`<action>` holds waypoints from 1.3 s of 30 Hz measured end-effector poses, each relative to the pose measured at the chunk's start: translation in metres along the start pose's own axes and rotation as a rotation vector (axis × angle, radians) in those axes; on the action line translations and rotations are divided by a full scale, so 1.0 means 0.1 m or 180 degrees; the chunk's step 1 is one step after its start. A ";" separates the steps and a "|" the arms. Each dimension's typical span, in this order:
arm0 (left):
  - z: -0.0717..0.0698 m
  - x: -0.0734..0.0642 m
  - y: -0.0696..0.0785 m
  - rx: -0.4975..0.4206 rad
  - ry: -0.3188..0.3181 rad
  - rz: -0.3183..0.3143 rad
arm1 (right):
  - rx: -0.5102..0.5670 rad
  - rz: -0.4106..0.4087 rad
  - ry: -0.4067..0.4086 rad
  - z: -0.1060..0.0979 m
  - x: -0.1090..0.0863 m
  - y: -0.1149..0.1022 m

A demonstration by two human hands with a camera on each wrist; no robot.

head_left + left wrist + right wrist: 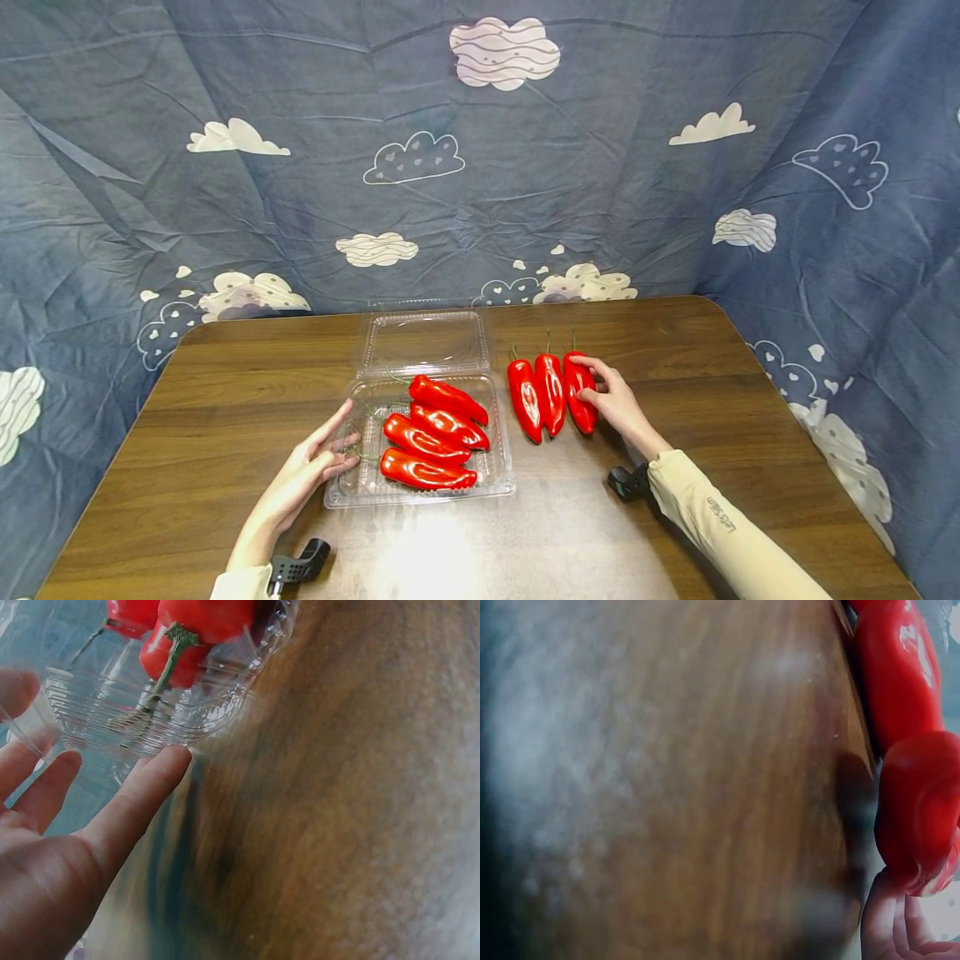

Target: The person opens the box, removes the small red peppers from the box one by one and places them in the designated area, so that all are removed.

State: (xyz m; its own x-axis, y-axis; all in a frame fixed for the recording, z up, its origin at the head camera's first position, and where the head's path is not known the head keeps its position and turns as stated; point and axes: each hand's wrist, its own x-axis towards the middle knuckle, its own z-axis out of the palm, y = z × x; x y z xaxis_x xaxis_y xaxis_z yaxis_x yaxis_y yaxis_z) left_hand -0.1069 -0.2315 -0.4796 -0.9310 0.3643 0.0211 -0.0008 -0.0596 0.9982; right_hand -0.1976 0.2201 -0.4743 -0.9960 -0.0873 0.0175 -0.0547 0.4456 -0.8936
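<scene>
A clear plastic clamshell container (495, 475) lies with its lid (423, 342) folded back, and several long red peppers (427, 471) lie side by side in its base. My left hand (300, 479) is at the container's left side, its fingers extended and touching the plastic wall, as the left wrist view (97, 817) also shows. To the right of the container, three more red peppers lie in a row, stems pointing away. My right hand (617, 404) holds the rightmost red pepper (579, 392) between thumb and fingers. The right wrist view shows that pepper (915, 810) above my fingertips.
The left pepper (525, 400) and middle pepper (551, 392) of the row lie close beside the held one. Everything rests on a brown wooden table (247, 375). A blue cloud-patterned cloth (315, 200) hangs behind its far edge.
</scene>
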 end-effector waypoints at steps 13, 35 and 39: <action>0.00 0.00 -0.01 -0.0021 -0.0003 -0.0003 | -0.0134 -0.0262 -0.0142 0.00 0.02 0.07; -0.01 0.01 -0.03 0.0000 0.0016 -0.0028 | -0.0031 -0.0018 0.0204 -0.09 0.04 -0.05; -0.01 0.01 -0.02 -0.0003 0.0015 -0.0034 | 0.0045 -0.0074 0.0219 -0.09 0.03 -0.10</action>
State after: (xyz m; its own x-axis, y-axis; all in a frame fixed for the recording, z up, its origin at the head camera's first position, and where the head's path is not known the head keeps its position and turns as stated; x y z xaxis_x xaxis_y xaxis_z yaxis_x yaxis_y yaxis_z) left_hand -0.1083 -0.2314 -0.4820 -0.9327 0.3605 0.0100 -0.0111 -0.0565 0.9983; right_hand -0.2007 0.2234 -0.4612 -0.9970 -0.0358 0.0687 -0.0774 0.4314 -0.8988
